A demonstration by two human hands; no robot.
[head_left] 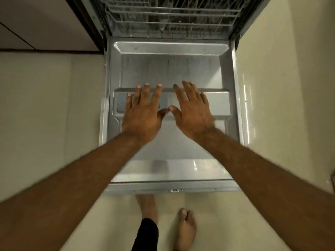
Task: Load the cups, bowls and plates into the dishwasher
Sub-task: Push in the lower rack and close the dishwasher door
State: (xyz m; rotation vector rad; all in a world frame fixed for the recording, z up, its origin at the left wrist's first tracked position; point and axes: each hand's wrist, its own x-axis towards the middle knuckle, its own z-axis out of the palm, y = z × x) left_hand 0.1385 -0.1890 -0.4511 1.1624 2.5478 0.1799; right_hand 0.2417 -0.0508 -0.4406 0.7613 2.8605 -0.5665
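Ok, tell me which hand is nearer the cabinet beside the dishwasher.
Left. The left hand is spread over the left half of the open dishwasher door, on the side of the cabinet. The right hand is over the right half, farther away.

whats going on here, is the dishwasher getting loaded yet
Not yet. A person stands at the open dishwasher door, which lies folded down flat. The left hand and right hand are spread open over its inner panel, holding nothing. The wire rack sits inside, and no cups, bowls or plates are in view.
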